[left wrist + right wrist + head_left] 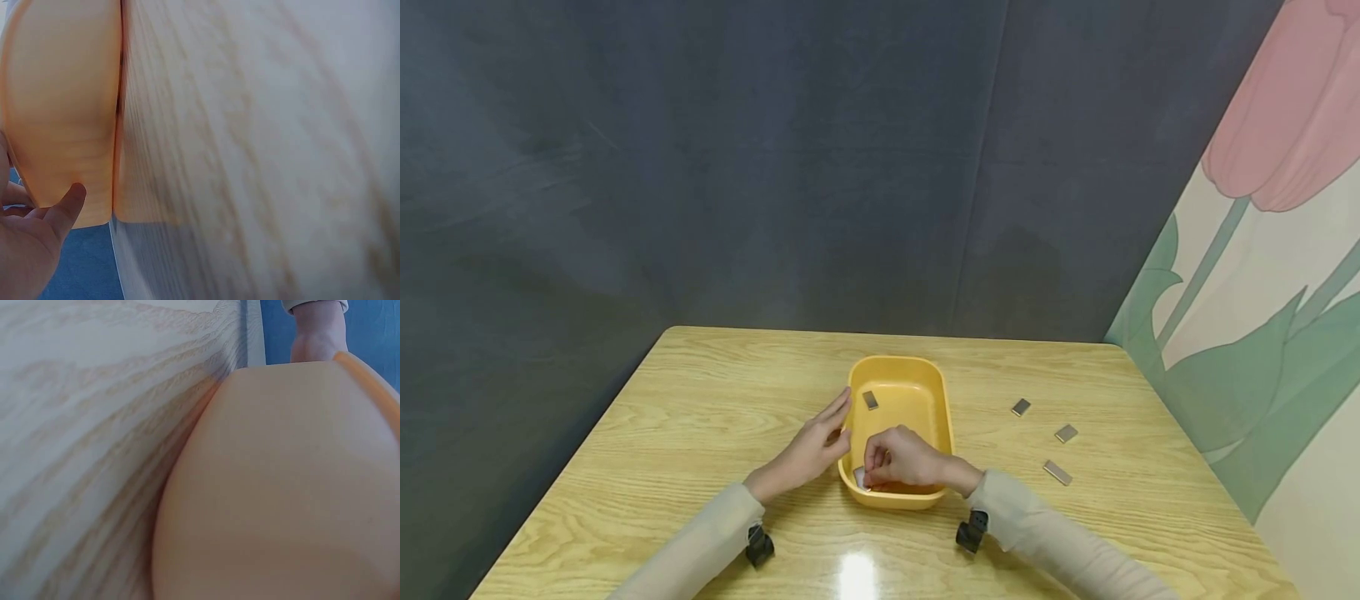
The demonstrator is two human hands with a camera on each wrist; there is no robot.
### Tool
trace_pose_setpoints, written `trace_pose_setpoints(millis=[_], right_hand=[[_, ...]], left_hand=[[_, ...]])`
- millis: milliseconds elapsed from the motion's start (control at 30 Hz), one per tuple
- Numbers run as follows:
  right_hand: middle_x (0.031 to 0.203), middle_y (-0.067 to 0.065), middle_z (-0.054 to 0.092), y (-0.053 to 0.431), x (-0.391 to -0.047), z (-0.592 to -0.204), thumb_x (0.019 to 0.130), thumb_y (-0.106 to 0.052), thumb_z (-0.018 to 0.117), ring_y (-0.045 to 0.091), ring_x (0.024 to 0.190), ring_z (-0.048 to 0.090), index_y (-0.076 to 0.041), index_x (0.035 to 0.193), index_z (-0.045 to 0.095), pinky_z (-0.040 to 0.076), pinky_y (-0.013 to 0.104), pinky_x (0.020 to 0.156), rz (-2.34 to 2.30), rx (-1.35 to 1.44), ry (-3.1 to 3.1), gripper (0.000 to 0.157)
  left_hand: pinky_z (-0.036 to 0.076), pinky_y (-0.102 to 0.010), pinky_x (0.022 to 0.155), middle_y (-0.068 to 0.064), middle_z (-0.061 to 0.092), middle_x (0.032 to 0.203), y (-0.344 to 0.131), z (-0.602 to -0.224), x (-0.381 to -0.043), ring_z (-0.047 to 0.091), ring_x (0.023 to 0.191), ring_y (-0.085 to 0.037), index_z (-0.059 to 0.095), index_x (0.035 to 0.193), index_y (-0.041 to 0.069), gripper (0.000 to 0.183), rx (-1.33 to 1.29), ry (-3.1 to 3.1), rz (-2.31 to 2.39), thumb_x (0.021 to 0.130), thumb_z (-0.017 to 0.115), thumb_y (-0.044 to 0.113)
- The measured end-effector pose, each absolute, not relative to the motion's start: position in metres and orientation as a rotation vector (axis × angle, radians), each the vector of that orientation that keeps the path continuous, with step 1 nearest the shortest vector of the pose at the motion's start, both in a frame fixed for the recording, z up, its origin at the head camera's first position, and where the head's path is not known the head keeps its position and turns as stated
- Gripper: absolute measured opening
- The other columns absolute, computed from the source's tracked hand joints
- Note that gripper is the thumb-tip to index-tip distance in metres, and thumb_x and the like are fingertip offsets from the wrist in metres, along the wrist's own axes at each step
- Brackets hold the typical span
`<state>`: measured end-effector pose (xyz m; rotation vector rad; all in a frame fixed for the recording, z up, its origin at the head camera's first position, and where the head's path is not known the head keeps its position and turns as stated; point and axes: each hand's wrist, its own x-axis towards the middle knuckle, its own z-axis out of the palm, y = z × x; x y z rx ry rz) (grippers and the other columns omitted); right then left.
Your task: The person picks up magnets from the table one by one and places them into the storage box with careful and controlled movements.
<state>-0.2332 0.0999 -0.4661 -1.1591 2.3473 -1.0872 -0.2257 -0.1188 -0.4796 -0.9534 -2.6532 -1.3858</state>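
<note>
A yellow plastic tray (946,408) with rounded corners sits on the table. My left hand (808,450) lies along its left side with fingers extended, touching the rim; the left wrist view has one fingertip (76,190) against the outer wall. Inside the tray, my right hand (906,457) reaches over the right rim. Its thumb and curled fingers pinch a small pale, flat rectangular block (861,477) at the near left corner, partly covered by the fingers. Another small grey block (870,400) rests on the tray floor farther back. The right wrist view holds mostly tray wall (269,475).
To the right of the tray, three small grey blocks lie apart on the wooden table (715,392): a far one (1021,407), a middle one (1066,433) and a near one (1057,472). A dark curtain (775,167) hangs behind; a flower-painted wall (1285,333) stands at right.
</note>
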Motion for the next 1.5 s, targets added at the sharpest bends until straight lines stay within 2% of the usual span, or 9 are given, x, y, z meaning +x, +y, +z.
trace_pose_setpoints(millis=[1033,1167,1500], right_hand=[[0.077,-0.006,0.068,0.103,-0.234,-0.464,0.086,0.0,0.076,0.001,0.067,0.061,-0.008,0.082,0.067,0.054,0.017,0.061,-1.031,-1.216,2.381,0.012],[0.078,-0.005,0.068,0.106,-0.235,-0.464,0.085,-0.001,0.076,0.0,0.068,0.062,-0.007,0.083,0.067,0.055,0.017,0.061,-1.037,-1.288,2.388,0.011],[0.076,-0.005,0.067,0.115,-0.237,-0.457,0.084,-0.002,0.078,0.001,0.07,0.061,-0.009,0.08,0.067,0.055,0.018,0.063,-1.047,-1.225,2.428,0.013]], left_hand=[[0.047,-0.03,0.1,-0.022,0.013,0.162,-0.118,-0.479,-0.226,0.034,0.139,-0.035,0.026,0.148,-0.015,0.055,-0.961,-2.652,-1.354,0.102,0.049,0.004],[0.047,-0.029,0.1,-0.022,0.013,0.162,-0.118,-0.479,-0.226,0.032,0.14,-0.034,0.026,0.148,-0.016,0.055,-0.962,-2.645,-1.359,0.102,0.049,0.004],[0.046,-0.028,0.101,-0.018,0.011,0.163,-0.119,-0.48,-0.227,0.029,0.142,-0.031,0.025,0.15,-0.013,0.056,-0.955,-2.674,-1.395,0.102,0.049,0.005]])
